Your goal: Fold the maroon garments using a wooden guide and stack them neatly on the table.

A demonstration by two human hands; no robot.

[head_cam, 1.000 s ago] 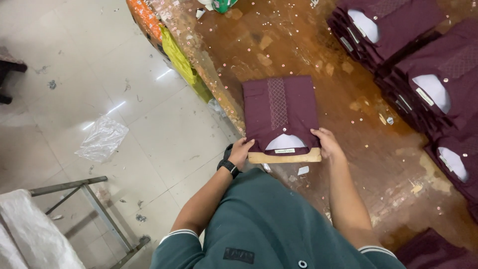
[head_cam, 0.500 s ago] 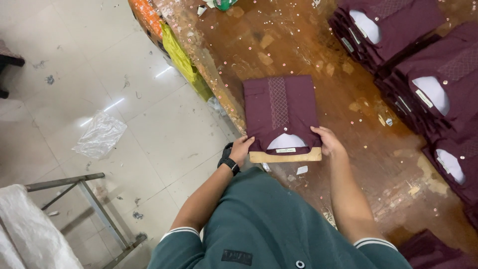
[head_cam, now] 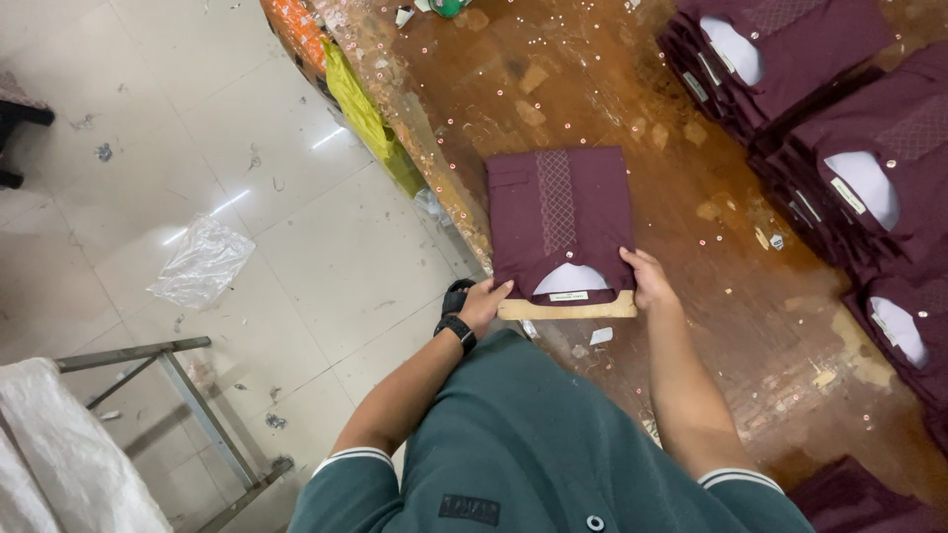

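Observation:
A folded maroon shirt [head_cam: 561, 219] lies flat on the brown wooden table [head_cam: 592, 89], over a tan cardboard sheet [head_cam: 568, 309] that sticks out at its near edge. My left hand [head_cam: 484, 301], with a black watch on the wrist, grips the shirt's near left corner. My right hand [head_cam: 647, 279] holds the near right corner. The shirt shows a stitched diamond strip down its front and a white insert at the collar.
Stacks of folded maroon shirts [head_cam: 839, 128] fill the table's right side. Small pins or beads are scattered over the wood. A crumpled clear plastic bag [head_cam: 202, 262] lies on the tiled floor at left, and a metal frame [head_cam: 188, 395] with a white sack stands at lower left.
None of note: both hands stay at the shirt's near corners, and only the camera has shifted slightly.

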